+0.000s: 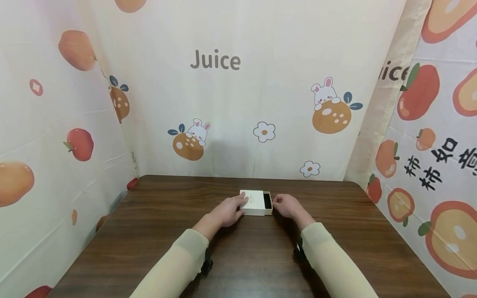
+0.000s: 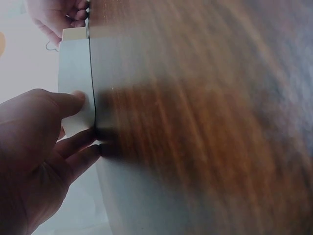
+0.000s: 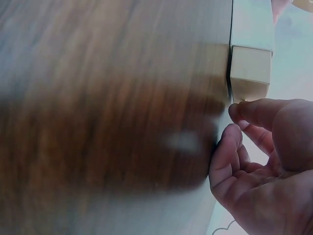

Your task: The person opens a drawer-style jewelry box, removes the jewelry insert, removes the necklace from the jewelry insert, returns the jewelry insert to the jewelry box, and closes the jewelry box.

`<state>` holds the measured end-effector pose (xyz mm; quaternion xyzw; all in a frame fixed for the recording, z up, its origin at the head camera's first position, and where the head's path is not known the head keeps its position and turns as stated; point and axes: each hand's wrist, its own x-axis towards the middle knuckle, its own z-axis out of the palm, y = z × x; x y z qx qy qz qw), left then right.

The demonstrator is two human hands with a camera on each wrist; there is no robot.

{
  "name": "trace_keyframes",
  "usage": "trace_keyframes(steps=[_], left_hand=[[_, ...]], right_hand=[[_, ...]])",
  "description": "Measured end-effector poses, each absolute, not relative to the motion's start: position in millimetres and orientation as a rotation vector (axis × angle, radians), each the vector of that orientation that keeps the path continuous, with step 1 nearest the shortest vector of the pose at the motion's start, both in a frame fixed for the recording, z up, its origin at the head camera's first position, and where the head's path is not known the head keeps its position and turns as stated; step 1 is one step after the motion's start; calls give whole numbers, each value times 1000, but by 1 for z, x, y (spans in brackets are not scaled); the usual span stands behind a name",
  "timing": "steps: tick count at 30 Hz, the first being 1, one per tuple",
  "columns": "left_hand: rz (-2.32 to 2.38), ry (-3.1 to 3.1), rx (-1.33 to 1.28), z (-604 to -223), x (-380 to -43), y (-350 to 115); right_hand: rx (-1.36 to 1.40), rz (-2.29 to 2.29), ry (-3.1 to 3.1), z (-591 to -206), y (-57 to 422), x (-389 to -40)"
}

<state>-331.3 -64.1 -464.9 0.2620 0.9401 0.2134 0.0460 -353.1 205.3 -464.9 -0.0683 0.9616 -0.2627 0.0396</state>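
Printed curtain (image 1: 238, 103), brown tabletop (image 1: 179, 198), left fingers (image 2: 82, 159) gripping box (image 1: 254, 203), right fingers (image 3: 227, 146) curled beside drawer (image 3: 250, 66), hold unclear

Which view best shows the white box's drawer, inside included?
The head view: it looks down into the drawer, showing its dark interior. The right wrist view shows only outer walls, closer; the left wrist, a small strip of side.

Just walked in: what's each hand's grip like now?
Left hand: holding the box sleeve.
Right hand: curled at the drawer; can't tell if gripping.

Dark wood-grain table (image 1: 130, 244), pale fruit-printed cloth hangings (image 1: 238, 103) on three sides.
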Motion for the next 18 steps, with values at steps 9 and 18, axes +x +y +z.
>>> trace_keyframes(steps=[9,18], left_hand=[[653,2870,791,-464,-331,-64],[659,2870,798,-464,-330,-64]], right_hand=[[-216,-824,2950,-465,207,-352],[-196,-834,2935,-464,209,-352]])
